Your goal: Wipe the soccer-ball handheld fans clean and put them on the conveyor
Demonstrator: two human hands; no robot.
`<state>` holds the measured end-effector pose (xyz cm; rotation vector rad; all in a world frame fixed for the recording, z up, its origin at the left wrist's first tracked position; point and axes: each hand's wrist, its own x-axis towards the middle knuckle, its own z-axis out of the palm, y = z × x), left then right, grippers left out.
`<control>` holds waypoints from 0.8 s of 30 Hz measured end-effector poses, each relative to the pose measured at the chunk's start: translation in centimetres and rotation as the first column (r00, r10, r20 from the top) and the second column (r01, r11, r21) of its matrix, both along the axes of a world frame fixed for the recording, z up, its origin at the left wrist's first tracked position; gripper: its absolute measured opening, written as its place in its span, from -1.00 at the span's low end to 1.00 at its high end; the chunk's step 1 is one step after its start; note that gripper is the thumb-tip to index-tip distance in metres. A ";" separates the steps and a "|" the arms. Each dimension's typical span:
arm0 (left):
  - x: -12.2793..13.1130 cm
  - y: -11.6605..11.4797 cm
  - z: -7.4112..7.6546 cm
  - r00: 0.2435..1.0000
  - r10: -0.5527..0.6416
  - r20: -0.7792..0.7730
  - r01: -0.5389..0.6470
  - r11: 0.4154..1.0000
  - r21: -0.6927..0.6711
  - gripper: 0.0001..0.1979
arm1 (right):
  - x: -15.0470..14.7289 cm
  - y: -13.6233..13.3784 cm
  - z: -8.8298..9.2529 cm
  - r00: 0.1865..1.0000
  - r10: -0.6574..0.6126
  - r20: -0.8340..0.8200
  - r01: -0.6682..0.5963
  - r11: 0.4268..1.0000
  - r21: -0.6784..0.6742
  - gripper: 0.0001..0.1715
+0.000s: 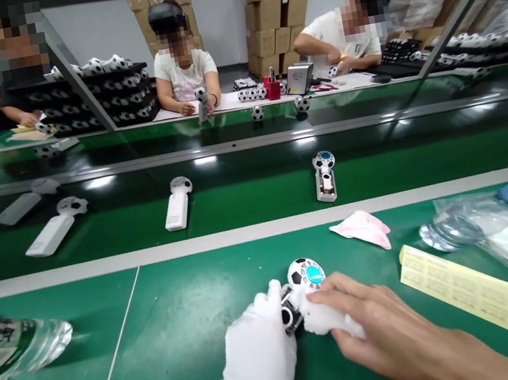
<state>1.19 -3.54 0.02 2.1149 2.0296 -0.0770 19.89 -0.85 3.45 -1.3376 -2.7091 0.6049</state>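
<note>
My left hand, in a white glove, is closed around the handle of a small handheld fan. The fan's round head has a black-and-white football pattern and a shiny blue disc at its centre. Dark inner parts show in its uncovered handle. My right hand is bare and pinches a crumpled white cloth, pressed against the fan just below the head. The cloth and my gloved fingers hide part of the handle.
Beyond the ledge lie another open-handled fan and closed white fans. A pink-white cloth, yellow label strip and clear bottle are on the right. Another bottle lies left. Co-workers sit opposite.
</note>
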 end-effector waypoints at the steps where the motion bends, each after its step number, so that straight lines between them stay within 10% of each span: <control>1: 0.0 0.0 0.1 1.000 0.005 0.000 -0.005 1.000 -0.002 -0.46 | 0.3 0.2 0.3 1.000 -0.010 -0.020 0.010 1.000 -0.012 -0.44; 14: -0.1 0.2 0.5 1.000 -0.007 -0.004 0.007 0.999 -0.042 -0.46 | -2.5 -0.2 -0.9 0.932 0.115 0.344 -0.243 0.902 0.358 -0.34; 24: -0.2 0.3 0.4 1.000 0.000 0.022 0.001 1.000 -0.029 -0.50 | -1.4 0.2 0.0 0.974 0.133 0.185 -0.164 0.973 0.165 -0.36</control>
